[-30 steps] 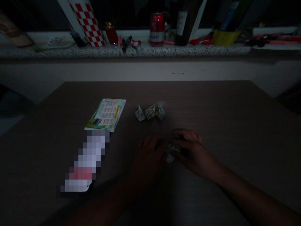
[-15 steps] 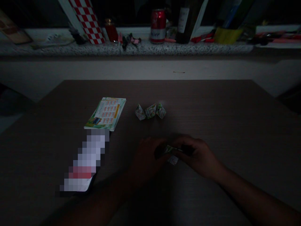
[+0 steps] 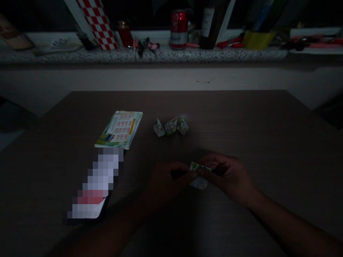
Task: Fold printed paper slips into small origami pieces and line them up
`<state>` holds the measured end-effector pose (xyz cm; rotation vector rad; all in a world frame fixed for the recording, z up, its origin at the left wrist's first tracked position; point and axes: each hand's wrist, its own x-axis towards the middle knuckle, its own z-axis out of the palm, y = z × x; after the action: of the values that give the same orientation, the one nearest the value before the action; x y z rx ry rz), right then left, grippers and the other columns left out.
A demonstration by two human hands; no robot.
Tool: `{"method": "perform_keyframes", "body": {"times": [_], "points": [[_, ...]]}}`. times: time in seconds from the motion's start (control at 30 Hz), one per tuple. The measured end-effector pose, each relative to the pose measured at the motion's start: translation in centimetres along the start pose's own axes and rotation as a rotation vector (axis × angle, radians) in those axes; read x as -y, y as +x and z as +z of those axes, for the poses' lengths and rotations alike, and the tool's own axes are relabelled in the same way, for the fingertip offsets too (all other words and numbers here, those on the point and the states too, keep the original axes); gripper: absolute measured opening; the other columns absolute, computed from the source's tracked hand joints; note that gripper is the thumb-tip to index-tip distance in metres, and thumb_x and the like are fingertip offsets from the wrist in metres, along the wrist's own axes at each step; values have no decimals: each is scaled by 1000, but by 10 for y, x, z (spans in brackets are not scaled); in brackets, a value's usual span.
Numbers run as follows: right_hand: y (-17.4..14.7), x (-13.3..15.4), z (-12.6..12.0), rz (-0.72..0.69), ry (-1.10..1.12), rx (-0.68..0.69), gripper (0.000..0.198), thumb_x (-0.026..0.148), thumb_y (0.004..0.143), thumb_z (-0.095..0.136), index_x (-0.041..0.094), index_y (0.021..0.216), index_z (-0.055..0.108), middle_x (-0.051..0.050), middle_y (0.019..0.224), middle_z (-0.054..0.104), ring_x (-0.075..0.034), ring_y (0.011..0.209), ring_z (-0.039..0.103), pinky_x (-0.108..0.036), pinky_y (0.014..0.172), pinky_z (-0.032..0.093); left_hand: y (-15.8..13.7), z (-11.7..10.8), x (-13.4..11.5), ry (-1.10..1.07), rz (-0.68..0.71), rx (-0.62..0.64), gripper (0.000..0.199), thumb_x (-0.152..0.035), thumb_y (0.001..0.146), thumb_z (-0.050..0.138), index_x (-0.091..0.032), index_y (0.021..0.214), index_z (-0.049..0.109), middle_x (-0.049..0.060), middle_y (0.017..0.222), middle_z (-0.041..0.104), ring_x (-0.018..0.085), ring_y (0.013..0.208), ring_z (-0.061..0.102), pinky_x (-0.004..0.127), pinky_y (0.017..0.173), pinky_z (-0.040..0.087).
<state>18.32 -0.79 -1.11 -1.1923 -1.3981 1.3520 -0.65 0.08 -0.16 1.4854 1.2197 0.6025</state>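
A small folded piece of printed paper [image 3: 199,182], green and white, is pinched between my two hands above the near middle of the table. My left hand [image 3: 167,180] grips its left side, thumb against the paper. From the right, my right hand [image 3: 229,175] holds it with thumb and fingers. The fingers hide part of the folds. Beyond my hands, three folded paper pieces [image 3: 170,126] of similar print stand in a short row. To their left lies a stack of printed calendar cards [image 3: 120,129].
A phone [image 3: 98,185] with a blurred screen lies on the wooden table [image 3: 241,121], just below the cards. Behind, a speckled stone sill [image 3: 160,55] carries a red can [image 3: 179,30], a dark bottle [image 3: 208,28], a checkered red-and-white box [image 3: 98,25] and a yellow container [image 3: 257,40].
The paper in my hands has turned, so more of its green upper part and white lower part shows. My fingers have shifted on it. The row of folded pieces has stayed put.
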Motion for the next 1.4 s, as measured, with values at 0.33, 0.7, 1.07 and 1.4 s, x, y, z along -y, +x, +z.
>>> {"method": "perform_keyframes", "body": {"times": [0.33, 0.7, 1.07, 1.4], "points": [[-2, 5, 4, 1, 107, -47, 14, 29, 76, 73, 19, 82, 66, -1, 68, 68, -12, 57, 61, -23, 51, 49, -2, 4, -2, 48, 106, 17, 20, -31, 82, 60, -14, 81, 72, 2, 71, 69, 13, 63, 60, 21, 57, 43], [-4, 6, 12, -10, 119, -27, 20, 33, 75, 75, 19, 77, 62, 1, 64, 64, -11, 56, 59, -22, 51, 48, -3, 9, 2, 28, 161, -49, 17, -25, 79, 57, -13, 74, 69, 2, 66, 68, 14, 60, 61, 21, 55, 44], [-4, 5, 8, -21, 167, -15, 20, 21, 73, 75, 20, 77, 56, 3, 65, 59, -9, 56, 55, -20, 50, 44, -2, 5, 2, -61, 146, 23, 19, -29, 81, 60, -13, 77, 69, 4, 70, 70, 14, 64, 62, 22, 59, 46], [-4, 4, 9, -60, 163, -104, 28, 21, 74, 72, 21, 70, 44, 7, 62, 41, -8, 54, 38, -21, 49, 34, -3, 3, 0, -17, 137, -40, 20, -29, 80, 61, -12, 75, 70, 4, 69, 68, 13, 62, 60, 22, 58, 44]]}}
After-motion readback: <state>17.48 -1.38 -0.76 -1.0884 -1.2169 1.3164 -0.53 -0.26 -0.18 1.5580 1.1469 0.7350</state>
